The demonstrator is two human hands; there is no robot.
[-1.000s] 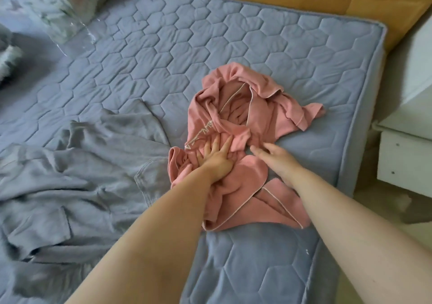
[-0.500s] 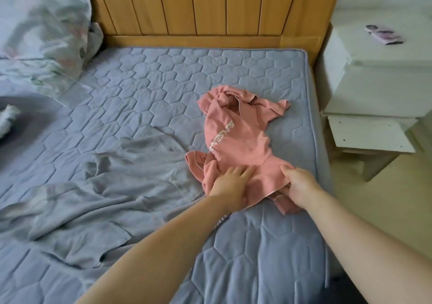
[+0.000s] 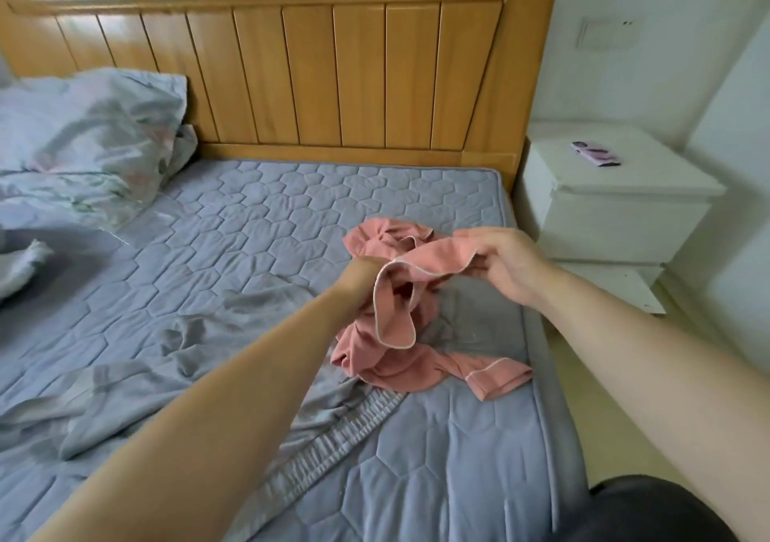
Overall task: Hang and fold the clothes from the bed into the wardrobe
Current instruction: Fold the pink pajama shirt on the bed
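A pink garment [image 3: 389,354] with white piping is lifted off the blue quilted mattress [image 3: 258,224]. My right hand [image 3: 506,266] grips its upper edge, holding it up. My left hand [image 3: 366,274] reaches into the pink cloth, its fingers hidden inside the fabric. The lower part of the pink garment hangs down and trails onto the bed, one sleeve [image 3: 498,379] lying flat near the right edge. A grey garment [image 3: 175,358] lies spread out on the mattress to the left, its elastic waistband [image 3: 346,429] under my left forearm.
A wooden headboard [image 3: 333,74] stands at the back. A pillow and crumpled bedding [image 3: 83,145] lie at the far left. A white bedside cabinet [image 3: 616,199] with a small purple object [image 3: 596,154] on top stands right of the bed.
Both hands have lifted the pink garment off the mattress, where they had been pressing on it. My view has tilted upward, showing the headboard and bedside cabinet.
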